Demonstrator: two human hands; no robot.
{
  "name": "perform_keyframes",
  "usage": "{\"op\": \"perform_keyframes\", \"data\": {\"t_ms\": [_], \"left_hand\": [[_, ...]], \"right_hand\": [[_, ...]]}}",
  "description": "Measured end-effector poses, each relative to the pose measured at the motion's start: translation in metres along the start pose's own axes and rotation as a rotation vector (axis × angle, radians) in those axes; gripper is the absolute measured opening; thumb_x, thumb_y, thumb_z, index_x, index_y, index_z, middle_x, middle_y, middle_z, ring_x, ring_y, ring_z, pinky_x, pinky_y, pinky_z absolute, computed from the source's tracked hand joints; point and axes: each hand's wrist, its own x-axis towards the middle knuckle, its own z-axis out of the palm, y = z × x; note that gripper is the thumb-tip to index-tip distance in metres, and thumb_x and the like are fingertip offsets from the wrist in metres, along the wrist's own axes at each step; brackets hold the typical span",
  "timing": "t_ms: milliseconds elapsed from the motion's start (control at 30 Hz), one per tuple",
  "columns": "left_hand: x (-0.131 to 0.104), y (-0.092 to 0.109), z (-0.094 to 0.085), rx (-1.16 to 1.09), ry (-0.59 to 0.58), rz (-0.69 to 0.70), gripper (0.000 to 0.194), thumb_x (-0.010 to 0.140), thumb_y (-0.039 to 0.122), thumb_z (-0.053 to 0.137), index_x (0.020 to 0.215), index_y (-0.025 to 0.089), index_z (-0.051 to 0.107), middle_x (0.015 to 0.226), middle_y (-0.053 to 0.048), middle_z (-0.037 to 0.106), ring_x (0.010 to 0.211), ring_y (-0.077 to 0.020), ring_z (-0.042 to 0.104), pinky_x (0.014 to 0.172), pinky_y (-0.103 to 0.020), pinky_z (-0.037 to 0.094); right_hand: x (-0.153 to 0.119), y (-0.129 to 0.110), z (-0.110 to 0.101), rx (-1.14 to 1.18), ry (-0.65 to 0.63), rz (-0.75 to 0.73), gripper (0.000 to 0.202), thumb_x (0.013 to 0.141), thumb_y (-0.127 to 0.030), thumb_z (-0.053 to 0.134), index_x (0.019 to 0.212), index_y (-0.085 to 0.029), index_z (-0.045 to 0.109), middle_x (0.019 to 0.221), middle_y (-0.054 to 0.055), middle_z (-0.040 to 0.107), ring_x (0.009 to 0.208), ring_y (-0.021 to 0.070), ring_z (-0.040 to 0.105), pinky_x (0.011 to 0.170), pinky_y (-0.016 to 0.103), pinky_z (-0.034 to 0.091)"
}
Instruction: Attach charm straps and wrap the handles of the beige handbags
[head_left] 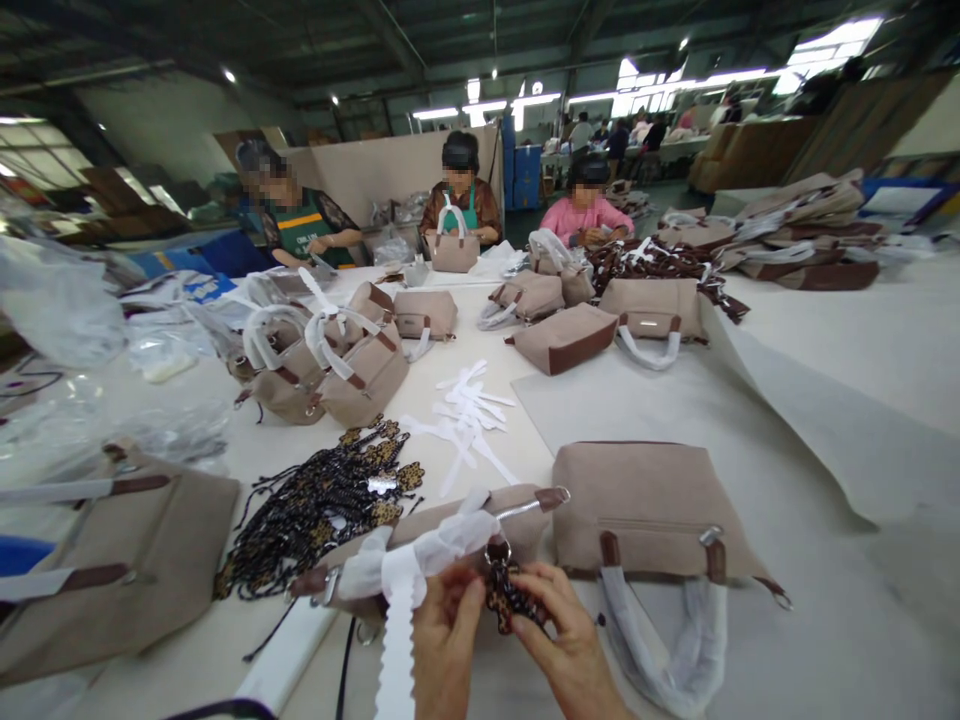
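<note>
- The left hand reaches forward from the lower edge of the view, its back toward the camera, fingers curled inward and thumb raised; its fingertips are at the near-left edge of the charm, though whether they grip it I cannot tell.
- The right hand comes in from the lower right, angled toward the left one, and grips the charm between bent fingers and thumb.
- The dark brown-and-black patterned charm lies between the two hands, partly covered by the right fingers — just below a round silver metal ring.
- Directly beyond the hands lies a beige fabric handbag with brown trim, its handles wrapped in white tissue; a white scalloped-edge strip hangs down beside the left hand.
- Forward and left of the left hand, black cords with leopard-patterned charms lie heaped on the white worktop.
- Right of the right hand, another beige bag with tissue-wrapped handles lies flat — handles toward the camera.
- Well beyond both hands, white cut strips are scattered.
</note>
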Motion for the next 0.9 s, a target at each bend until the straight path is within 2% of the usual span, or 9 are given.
{"op": "perform_keyframes", "data": {"t_ms": [100,200,300,367,533,600,667,800,900], "left_hand": [[-0.008,-0.008,0.003,0.010,-0.141,-0.082,0.026,0.062,0.036,0.070,0.075,0.016,0.062,0.070,-0.004,0.069,0.065,-0.0192,0.064,0.063,-0.028,0.049],[-0.003,-0.014,0.005,0.032,-0.256,-0.132,0.023,0.065,0.035,0.068,0.075,0.015,0.063,0.073,-0.006,0.071,0.069,-0.0192,0.064,0.067,-0.028,0.049],[0.002,-0.015,0.007,0.061,-0.292,-0.145,0.024,0.067,0.036,0.065,0.078,0.015,0.063,0.076,-0.006,0.072,0.071,-0.0197,0.064,0.067,-0.028,0.048],[0.003,-0.014,0.009,0.100,-0.259,-0.148,0.022,0.064,0.035,0.065,0.073,0.015,0.063,0.069,-0.005,0.070,0.065,-0.0184,0.062,0.061,-0.026,0.046],[0.003,-0.011,0.014,0.164,-0.216,-0.185,0.017,0.065,0.032,0.061,0.058,0.018,0.055,0.047,0.001,0.060,0.048,-0.0139,0.053,0.050,-0.023,0.037],[0.003,-0.013,0.013,0.184,-0.194,-0.171,0.015,0.068,0.031,0.058,0.064,0.018,0.054,0.047,0.002,0.059,0.044,-0.0128,0.050,0.048,-0.023,0.035],[0.001,-0.016,0.011,0.199,-0.171,-0.102,0.015,0.071,0.031,0.057,0.078,0.018,0.057,0.055,0.003,0.060,0.045,-0.0120,0.050,0.049,-0.023,0.036],[0.000,-0.020,0.008,0.234,-0.183,0.027,0.036,0.075,0.031,0.052,0.108,0.018,0.055,0.060,0.005,0.056,0.046,-0.0120,0.047,0.050,-0.024,0.038],[0.000,-0.018,0.008,0.214,-0.210,0.001,0.036,0.075,0.029,0.051,0.108,0.018,0.058,0.058,0.005,0.055,0.045,-0.0118,0.046,0.048,-0.024,0.037]], "right_hand": [[0.000,0.001,0.002,0.015,0.007,0.052,0.027,0.069,-0.012,0.061,0.093,-0.025,0.067,0.103,0.007,0.059,0.086,0.0199,0.062,0.064,0.025,0.053],[0.001,-0.005,0.001,0.059,-0.044,0.105,0.021,0.069,-0.011,0.059,0.084,-0.023,0.067,0.100,0.007,0.060,0.087,0.0200,0.061,0.067,0.026,0.052],[-0.001,-0.009,0.001,0.177,-0.150,0.144,0.017,0.076,-0.017,0.055,0.087,-0.023,0.067,0.097,0.006,0.063,0.091,0.0207,0.061,0.077,0.030,0.050],[-0.004,-0.008,0.001,0.224,-0.169,0.157,0.017,0.080,-0.023,0.053,0.091,-0.023,0.067,0.091,0.005,0.066,0.085,0.0200,0.062,0.076,0.031,0.050],[0.003,-0.002,-0.008,0.018,0.012,0.117,0.016,0.082,-0.031,0.054,0.089,-0.021,0.063,0.080,0.003,0.068,0.071,0.0176,0.063,0.065,0.027,0.052],[0.016,-0.003,-0.017,-0.051,0.116,0.080,0.020,0.082,-0.030,0.053,0.100,-0.020,0.057,0.086,0.005,0.069,0.075,0.0181,0.065,0.066,0.027,0.053],[0.035,-0.009,-0.026,-0.131,0.152,0.001,0.025,0.083,-0.026,0.051,0.107,-0.019,0.051,0.093,0.007,0.068,0.082,0.0192,0.065,0.071,0.030,0.053],[0.080,-0.029,-0.033,-0.260,-0.039,-0.248,0.021,0.084,-0.016,0.044,0.099,-0.017,0.058,0.093,0.009,0.065,0.088,0.0200,0.060,0.079,0.036,0.048],[0.109,-0.044,-0.027,-0.223,-0.219,-0.315,0.023,0.079,-0.011,0.046,0.092,-0.020,0.064,0.088,0.004,0.065,0.085,0.0171,0.060,0.078,0.032,0.048]]}}
